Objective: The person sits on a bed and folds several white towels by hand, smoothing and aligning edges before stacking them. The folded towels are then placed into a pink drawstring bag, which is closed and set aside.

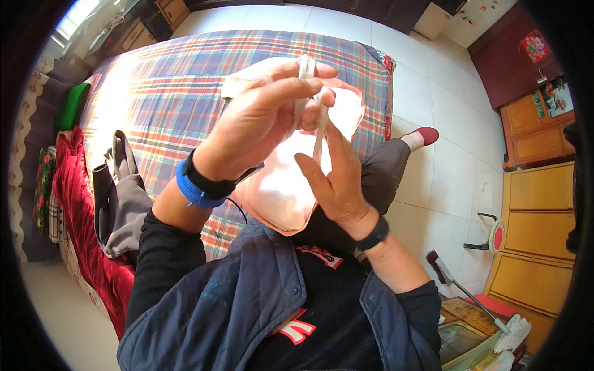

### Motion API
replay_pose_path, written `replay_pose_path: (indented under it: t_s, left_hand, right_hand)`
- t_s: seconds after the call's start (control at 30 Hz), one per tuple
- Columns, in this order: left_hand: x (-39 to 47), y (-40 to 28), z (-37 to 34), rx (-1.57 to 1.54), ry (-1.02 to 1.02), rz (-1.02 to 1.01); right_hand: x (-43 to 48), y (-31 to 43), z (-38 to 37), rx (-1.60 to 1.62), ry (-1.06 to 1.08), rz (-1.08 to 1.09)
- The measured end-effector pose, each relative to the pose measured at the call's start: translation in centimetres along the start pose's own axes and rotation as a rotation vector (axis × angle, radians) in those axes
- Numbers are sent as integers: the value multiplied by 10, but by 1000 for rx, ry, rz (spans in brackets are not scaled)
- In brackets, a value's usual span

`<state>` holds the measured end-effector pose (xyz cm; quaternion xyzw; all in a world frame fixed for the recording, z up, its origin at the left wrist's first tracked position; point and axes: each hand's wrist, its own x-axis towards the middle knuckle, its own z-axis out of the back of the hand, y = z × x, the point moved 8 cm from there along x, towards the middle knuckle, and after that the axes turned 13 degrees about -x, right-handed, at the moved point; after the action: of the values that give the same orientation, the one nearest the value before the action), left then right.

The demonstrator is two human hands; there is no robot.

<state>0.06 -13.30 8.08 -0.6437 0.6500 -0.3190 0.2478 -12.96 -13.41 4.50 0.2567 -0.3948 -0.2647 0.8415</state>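
My left hand (260, 116) is raised over my lap, with a pale fabric strip (306, 67) looped around its fingers. My right hand (338, 178) is close beside it; its fingertips meet the strip near the left fingers, and its thumb stands apart. The strip's lower part (320, 134) hangs between the hands. Below them lies a sunlit white cloth piece with pink edging (283, 195), partly hidden by the hands. Another white part (241, 83) shows behind my left hand. Whether these parts are joined is unclear.
I sit on a bed with a plaid sheet (185, 69). Grey clothing (127, 208), a red cover (74, 181) and a green item (73, 106) lie at the left. A broom (441, 269) and a stool (496, 236) stand at the right, near yellow cabinets (538, 232).
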Motion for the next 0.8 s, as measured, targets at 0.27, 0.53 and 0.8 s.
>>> replay_pose_path:
  t_s: [0.27,0.53,0.8]
  left_hand:
    - [-24,-28,-51,1275,420,-302]
    - [20,14,-64,1260,730,-251]
    - [56,49,15,941,410,231]
  right_hand:
    - [-21,-56,-1,415,-122,-441]
    - [-13,-29,-10,231,14,-75]
    - [-14,-57,-6,698,426,-568]
